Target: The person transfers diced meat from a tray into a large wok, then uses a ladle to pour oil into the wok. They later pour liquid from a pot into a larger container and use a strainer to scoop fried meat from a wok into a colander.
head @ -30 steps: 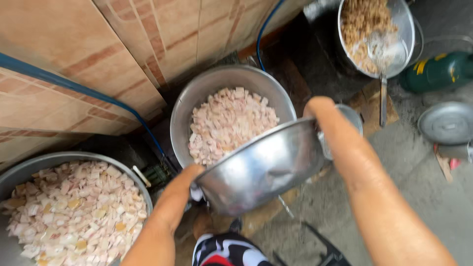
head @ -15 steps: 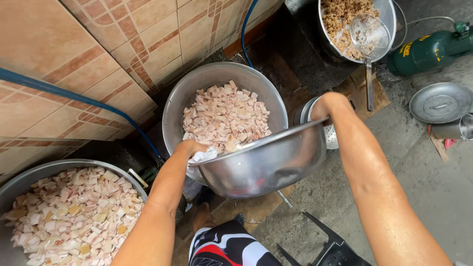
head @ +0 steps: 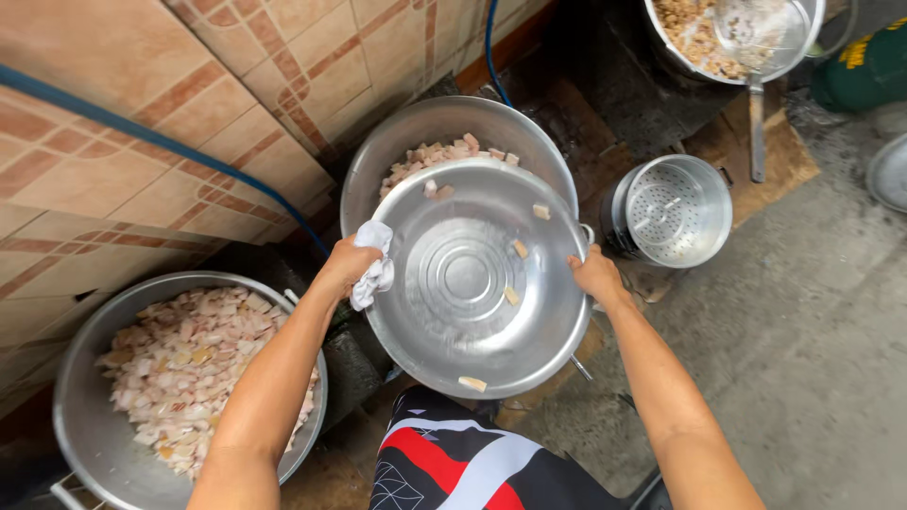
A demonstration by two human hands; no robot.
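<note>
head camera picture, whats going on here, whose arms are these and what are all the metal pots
The camera sits on a person's head and looks down, so the two bare arms are that person's own. Both hands grip the rim of a large, nearly emptied metal basin, tilted over a big pot of pale meat pieces. The left hand also pinches a white cloth; the right hand holds the opposite rim. A second pot of the same pieces stands lower left, by the tiled wall. A perforated steamer pot sits on the ground at right.

Concrete floor (head: 812, 359); steamer pot (head: 669, 210) and wooden board (head: 784, 156) on it.
</note>
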